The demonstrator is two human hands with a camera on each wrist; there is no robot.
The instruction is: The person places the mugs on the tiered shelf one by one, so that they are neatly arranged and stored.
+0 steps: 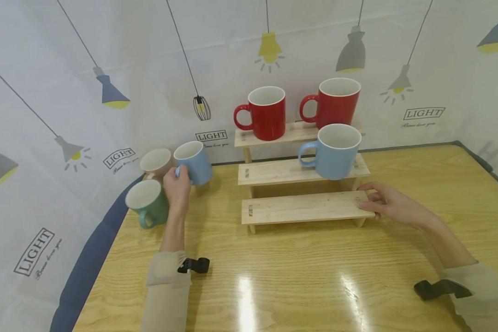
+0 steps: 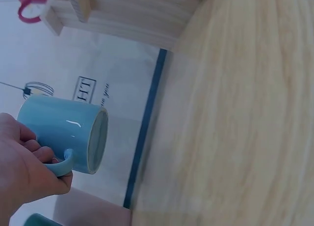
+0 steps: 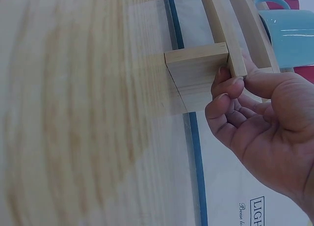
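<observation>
By its handle, my left hand (image 1: 177,189) grips a light blue mug (image 1: 200,165) at the left of the table. In the left wrist view this mug's underside shows, raised off the tabletop. A pale pink mug (image 1: 154,160) and a green mug (image 1: 149,203) stand close by on the left. My right hand (image 1: 392,205) pinches the right end of the lowest board of a three-step wooden rack (image 1: 303,208), thumb on top and fingers below. Another light blue mug (image 1: 339,154) stands at the right on the middle step. Two red mugs, one left (image 1: 269,119) and one right (image 1: 336,108), occupy the top step.
The shiny wooden table (image 1: 290,276) extends in front of the rack and to both sides. Behind it hangs a white cloth (image 1: 149,55) printed with lamps. Dark blue edging (image 1: 93,258) runs along the table's left side and back.
</observation>
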